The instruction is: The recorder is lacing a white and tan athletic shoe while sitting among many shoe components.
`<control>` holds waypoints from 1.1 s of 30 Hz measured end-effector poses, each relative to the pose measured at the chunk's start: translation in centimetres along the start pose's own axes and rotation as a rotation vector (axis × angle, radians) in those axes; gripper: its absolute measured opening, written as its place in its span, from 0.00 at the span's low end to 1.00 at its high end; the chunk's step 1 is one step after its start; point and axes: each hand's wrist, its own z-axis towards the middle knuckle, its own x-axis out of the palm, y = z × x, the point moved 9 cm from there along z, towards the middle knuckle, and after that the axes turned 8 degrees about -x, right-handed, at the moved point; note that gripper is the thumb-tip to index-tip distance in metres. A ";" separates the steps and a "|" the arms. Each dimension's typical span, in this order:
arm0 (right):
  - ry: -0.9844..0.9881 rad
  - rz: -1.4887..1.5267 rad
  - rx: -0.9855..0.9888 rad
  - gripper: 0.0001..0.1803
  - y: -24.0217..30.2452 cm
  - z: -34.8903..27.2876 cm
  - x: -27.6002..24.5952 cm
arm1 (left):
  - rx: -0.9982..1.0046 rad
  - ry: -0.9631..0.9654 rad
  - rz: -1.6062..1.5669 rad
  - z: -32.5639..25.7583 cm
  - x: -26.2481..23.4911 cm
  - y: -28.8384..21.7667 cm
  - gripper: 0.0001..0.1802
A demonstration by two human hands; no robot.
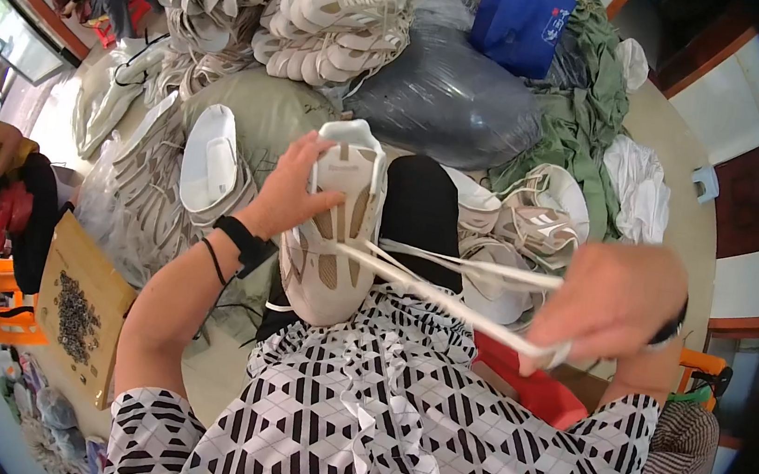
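A white and beige shoe upper (322, 291) stands on my lap with its tongue toward the far side. My left hand (291, 190) grips its upper left edge, the thumb lying across the front near the tongue. From the middle of the upper, white shoelaces (447, 303) run to the right in long, nearly straight strands. My right hand (616, 297), slightly blurred, is closed on them well to the right of the upper. A lace end pokes out below its fingers.
Stacked shoe uppers (337, 36) lie at the far side, beside a dark plastic bag (452, 95) and a blue bag (521, 24). More uppers (541, 213) rest right of my knee. A cardboard sheet (105, 299) bears small metal pieces. Two people sit at the left.
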 end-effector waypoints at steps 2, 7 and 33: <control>0.031 0.082 0.121 0.15 0.8 -1.0 1.9 | 0.025 0.023 0.021 0.2 1.0 -1.9 0.40; -0.120 0.230 -0.144 0.13 3.0 -0.9 0.7 | 0.019 0.033 0.091 -0.5 0.9 -2.4 0.42; -0.682 -0.226 0.099 0.11 -23.0 13.4 -7.4 | -0.006 -0.024 -0.011 -4.5 1.4 -0.7 0.59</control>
